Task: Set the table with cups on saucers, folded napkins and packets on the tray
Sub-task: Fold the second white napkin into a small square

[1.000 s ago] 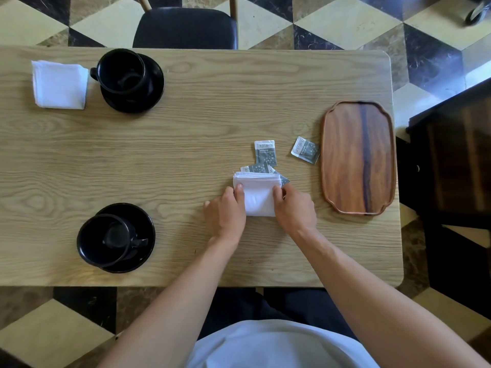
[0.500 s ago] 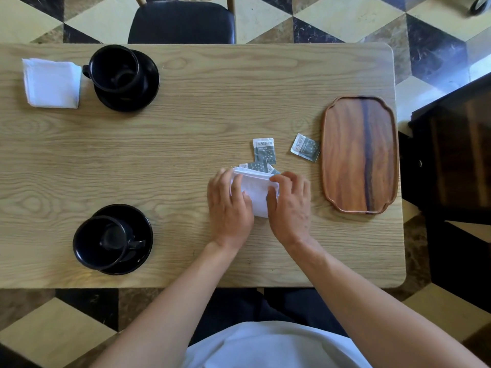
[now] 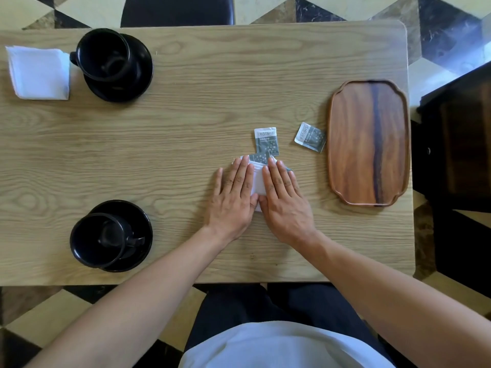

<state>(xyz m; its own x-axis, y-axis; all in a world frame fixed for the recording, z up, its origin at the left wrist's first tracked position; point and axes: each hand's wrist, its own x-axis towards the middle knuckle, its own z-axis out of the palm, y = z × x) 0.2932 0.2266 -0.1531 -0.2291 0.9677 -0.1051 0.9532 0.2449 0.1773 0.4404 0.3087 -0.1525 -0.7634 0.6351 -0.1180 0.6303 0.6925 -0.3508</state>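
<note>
Second napkin: white, folded, on the desk near its middle, pressed flat under the left hand and right hand; each grip is spread, fingers straight, holding nothing.
Packets: one just beyond the fingertips, one partly under the napkin's far edge, one just beside the tray. None on the tray yet.
Far cup on saucer, finished napkin beside it: done.
Near cup on saucer: done, though it apparently awaits its napkin.
</note>
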